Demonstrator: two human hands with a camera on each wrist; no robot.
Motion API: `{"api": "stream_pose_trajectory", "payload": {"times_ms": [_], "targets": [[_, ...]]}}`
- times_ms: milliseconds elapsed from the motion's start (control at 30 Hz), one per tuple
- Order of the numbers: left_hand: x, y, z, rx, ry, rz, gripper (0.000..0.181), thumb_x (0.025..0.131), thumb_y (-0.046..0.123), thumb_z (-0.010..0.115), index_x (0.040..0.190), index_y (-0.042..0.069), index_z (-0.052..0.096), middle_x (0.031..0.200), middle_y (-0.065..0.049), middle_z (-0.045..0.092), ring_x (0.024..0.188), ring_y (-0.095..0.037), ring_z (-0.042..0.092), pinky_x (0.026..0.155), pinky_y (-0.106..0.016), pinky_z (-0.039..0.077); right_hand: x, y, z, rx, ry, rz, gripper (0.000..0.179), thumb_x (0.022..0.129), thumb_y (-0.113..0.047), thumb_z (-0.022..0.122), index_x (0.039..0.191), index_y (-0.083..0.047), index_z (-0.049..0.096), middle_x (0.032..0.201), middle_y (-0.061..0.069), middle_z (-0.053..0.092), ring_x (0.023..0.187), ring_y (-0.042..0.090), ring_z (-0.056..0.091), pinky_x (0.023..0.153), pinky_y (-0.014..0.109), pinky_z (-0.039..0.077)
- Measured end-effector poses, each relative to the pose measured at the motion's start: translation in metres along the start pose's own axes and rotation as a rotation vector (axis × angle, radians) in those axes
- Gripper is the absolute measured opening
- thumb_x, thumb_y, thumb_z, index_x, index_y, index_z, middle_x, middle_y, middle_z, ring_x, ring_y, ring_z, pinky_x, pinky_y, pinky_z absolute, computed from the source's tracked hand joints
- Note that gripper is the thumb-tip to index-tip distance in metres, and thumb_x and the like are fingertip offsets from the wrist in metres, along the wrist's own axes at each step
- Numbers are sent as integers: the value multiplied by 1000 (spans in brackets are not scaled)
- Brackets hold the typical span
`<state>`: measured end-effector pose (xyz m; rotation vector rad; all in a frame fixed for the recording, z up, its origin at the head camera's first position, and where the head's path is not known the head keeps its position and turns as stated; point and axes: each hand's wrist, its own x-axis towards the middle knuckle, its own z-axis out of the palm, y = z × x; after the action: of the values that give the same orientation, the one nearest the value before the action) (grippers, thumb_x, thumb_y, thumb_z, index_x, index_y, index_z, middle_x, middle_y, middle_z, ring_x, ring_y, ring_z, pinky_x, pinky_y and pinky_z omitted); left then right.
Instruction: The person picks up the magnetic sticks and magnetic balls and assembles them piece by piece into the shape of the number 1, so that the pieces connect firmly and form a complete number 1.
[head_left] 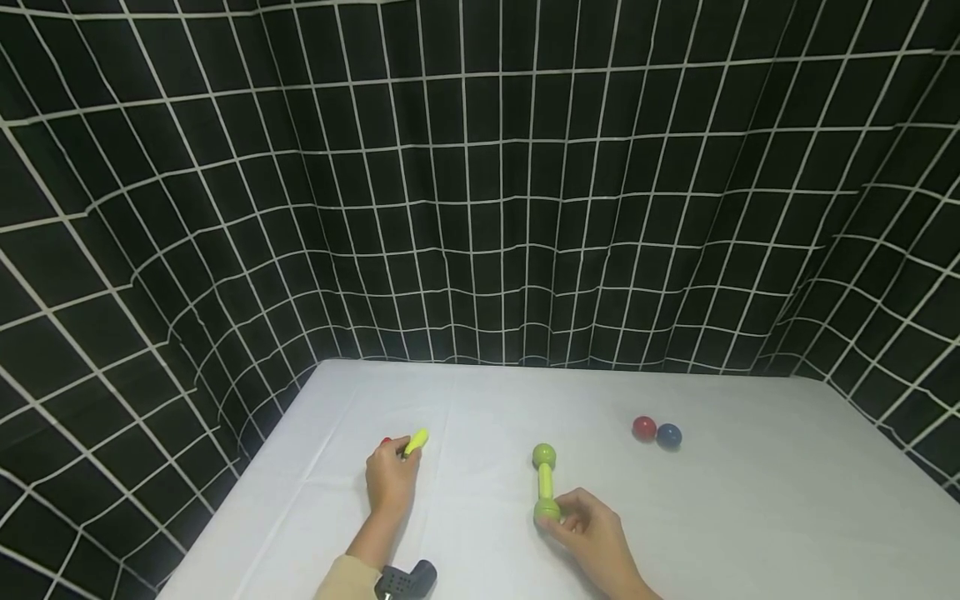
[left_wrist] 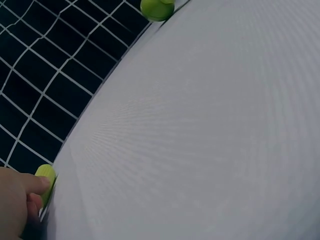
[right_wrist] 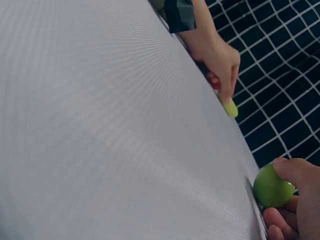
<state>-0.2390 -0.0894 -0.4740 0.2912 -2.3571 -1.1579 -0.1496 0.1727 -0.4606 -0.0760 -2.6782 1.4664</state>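
Note:
On the left of the white table, my left hand (head_left: 393, 475) pinches a short yellow stick (head_left: 417, 442), whose lower part is hidden by the fingers. A bit of a red thing (right_wrist: 216, 86) shows beside those fingers, mostly covered. Toward the middle lies a green toy dumbbell (head_left: 546, 482), a yellow-green bar with a green ball at each end. My right hand (head_left: 588, 533) holds its near ball (right_wrist: 272, 187) between thumb and fingers. The far ball (head_left: 544, 455) points toward the back of the table.
A red ball (head_left: 644, 428) and a blue ball (head_left: 670, 436) sit side by side at the right rear. A white cloth covers the table (head_left: 480, 400). Black curtain (head_left: 495, 208) with a white grid stands behind and along the sides. A dark device (head_left: 408, 579) is on my left wrist.

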Motion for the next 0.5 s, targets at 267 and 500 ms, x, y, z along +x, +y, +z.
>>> {"api": "stream_pose_trajectory", "payload": {"times_ms": [267,500], "targets": [[-2,1,-4,28,-101,12,30,79,9,69,107,-3,66,107,-23,66,103,-40,61,89,-48,48,-1,-1,-1,19,4,20,37,72,-29,78,98,-6,61,67,-2,55,56,6,47,51,18,43],[-5,5,-9,-7,-213,27,29,83,9,65,109,-3,65,102,-19,64,97,-34,62,83,-45,50,0,-3,0,13,4,17,40,72,-32,78,98,-6,62,67,-2,56,56,6,48,52,18,44]]}}
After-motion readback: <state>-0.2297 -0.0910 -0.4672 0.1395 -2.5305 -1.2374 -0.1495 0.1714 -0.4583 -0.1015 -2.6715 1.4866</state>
